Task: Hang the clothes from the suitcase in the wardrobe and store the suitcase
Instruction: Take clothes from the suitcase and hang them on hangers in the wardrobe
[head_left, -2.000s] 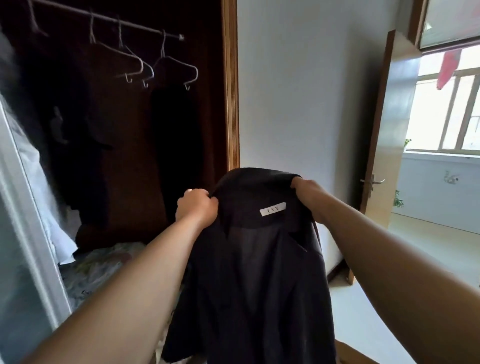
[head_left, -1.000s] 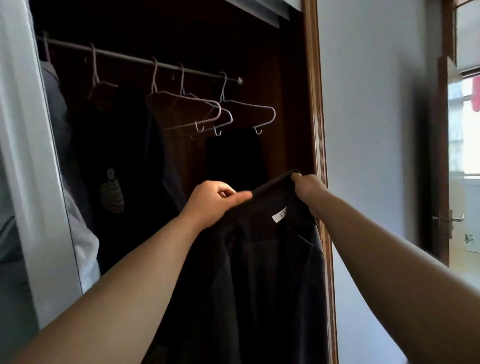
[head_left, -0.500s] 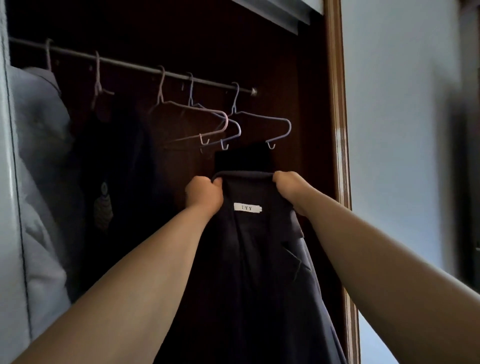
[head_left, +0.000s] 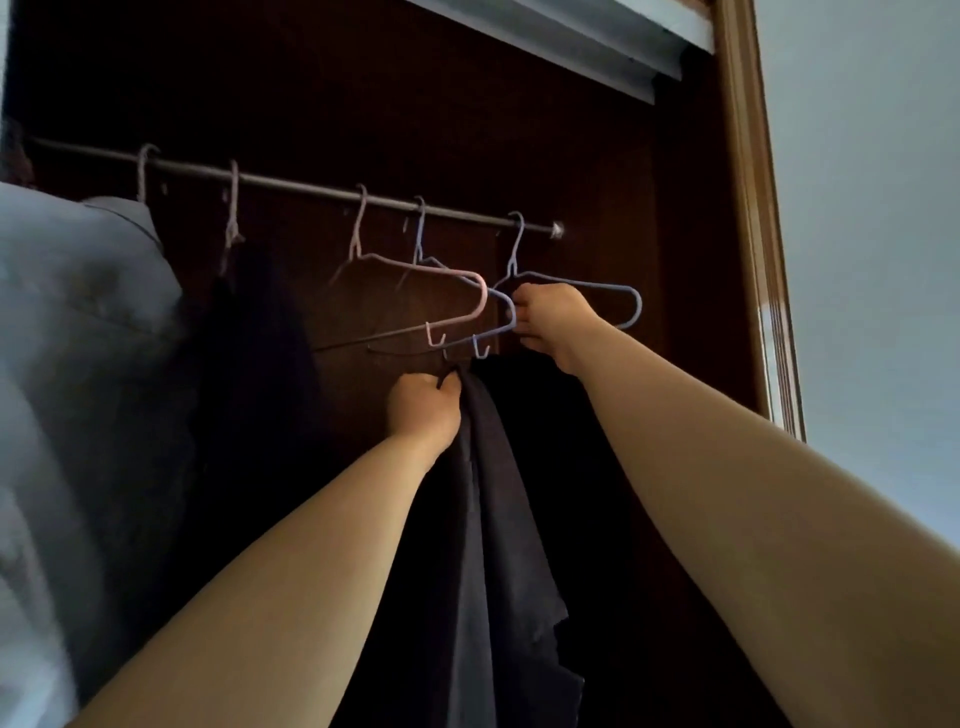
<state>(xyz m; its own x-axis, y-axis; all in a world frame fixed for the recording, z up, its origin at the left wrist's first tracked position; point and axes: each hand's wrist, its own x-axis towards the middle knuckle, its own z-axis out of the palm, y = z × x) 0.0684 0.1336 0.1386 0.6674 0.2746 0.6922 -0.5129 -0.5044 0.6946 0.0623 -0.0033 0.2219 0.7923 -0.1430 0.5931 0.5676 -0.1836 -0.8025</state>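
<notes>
A dark jacket (head_left: 493, 519) hangs down from my left hand (head_left: 423, 408), which grips it bunched at the collar, just under the hangers. My right hand (head_left: 550, 322) is raised higher and holds the rightmost blue hanger (head_left: 608, 293), which hangs from the wardrobe rail (head_left: 301, 184). Two more empty hangers, a pink hanger (head_left: 457, 291) and a second blue hanger (head_left: 498, 319), hang just left of that hand. The suitcase is out of view.
A dark garment (head_left: 249, 338) and a pale grey shirt (head_left: 67, 322) hang on the rail's left part. The wardrobe's wooden frame (head_left: 753, 208) and a white wall (head_left: 872, 208) lie to the right. A sliding-door track (head_left: 597, 36) runs overhead.
My right hand has let go of the jacket's collar and risen to the rightmost blue hanger. The left hand now holds the jacket alone, bunched and lifted closer to the rail. The view tilted upward.
</notes>
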